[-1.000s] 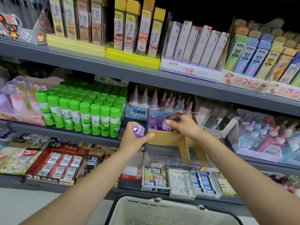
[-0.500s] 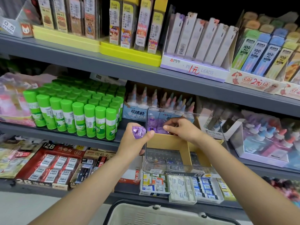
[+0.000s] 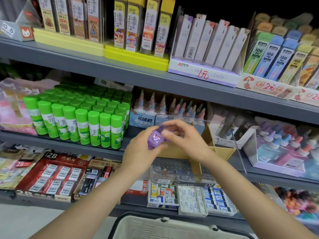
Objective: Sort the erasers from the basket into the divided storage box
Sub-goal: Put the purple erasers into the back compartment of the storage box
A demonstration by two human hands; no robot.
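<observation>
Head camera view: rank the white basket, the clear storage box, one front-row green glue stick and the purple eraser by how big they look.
1. White basket, partly cut off and nearest the camera, so its lead is unsure.
2. Clear storage box.
3. Green glue stick.
4. Purple eraser, partly covered by the left hand.

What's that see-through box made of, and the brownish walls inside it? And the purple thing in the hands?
The storage box looks like clear, glossy plastic: you see the shelf through it. Its dividers look like matte tan cardboard. The purple eraser, held in the left hand, seems wrapped in shiny film; it glints.
</observation>
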